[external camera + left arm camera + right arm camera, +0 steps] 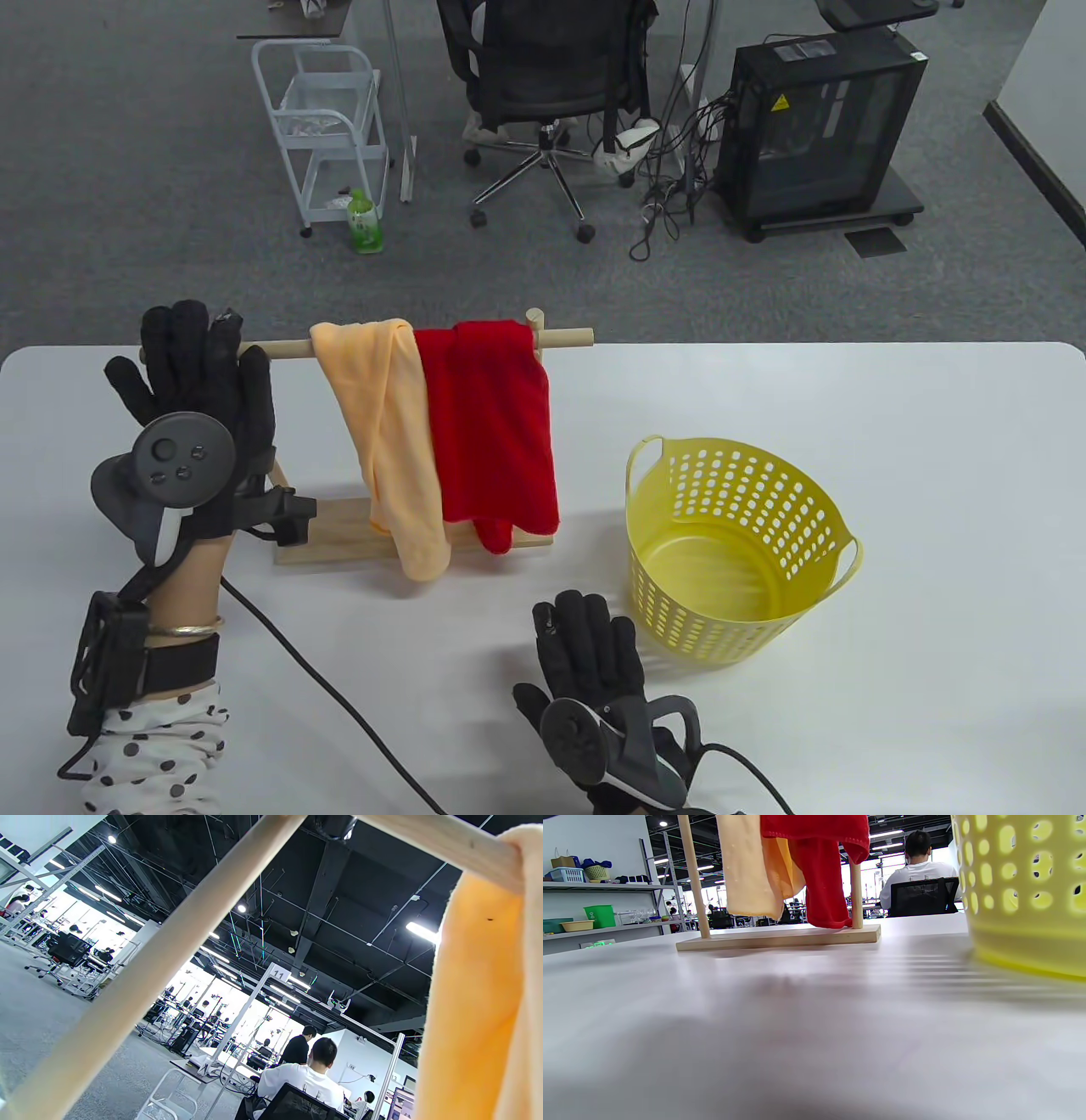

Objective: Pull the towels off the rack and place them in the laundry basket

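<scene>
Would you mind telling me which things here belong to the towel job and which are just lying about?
Job: orange towel, red towel, rack, basket.
Lying about: green bottle, office chair, white cart, computer tower.

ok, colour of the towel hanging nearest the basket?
Red towel, on the rack beside the orange one; the table view shows it best.

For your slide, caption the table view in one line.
Orange towel and red towel on the rack, basket empty, hands open.

Black-gloved hands (191,399), grey trackers, black cables, gold bangle, polka-dot sleeve.
</scene>
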